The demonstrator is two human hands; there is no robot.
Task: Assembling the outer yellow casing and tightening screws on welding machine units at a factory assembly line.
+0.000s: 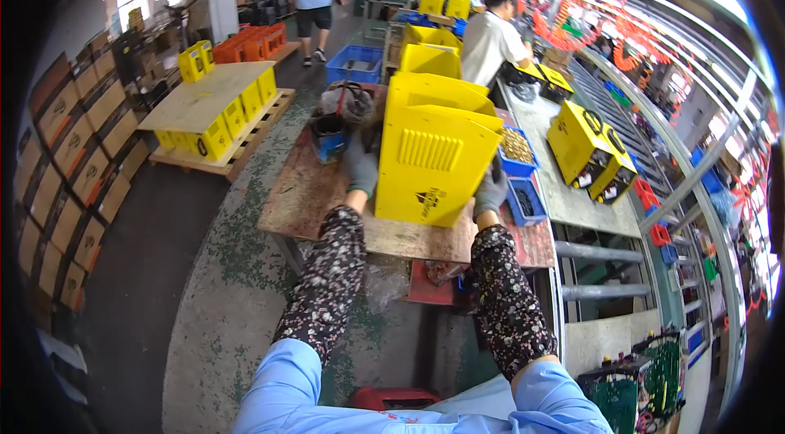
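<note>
- Two gloved hands clasp a tall yellow metal casing standing upright on the worn wooden worktop: the left hand presses its left side, the right hand its lower right edge.
- Even pressure from both sides, low on the shell, looks the safest way to keep it from tipping.
- Beyond, a factory hall holds a pallet of yellow parts, a roller conveyor and workers.
- Small blue bins sit just beside the casing.
</note>
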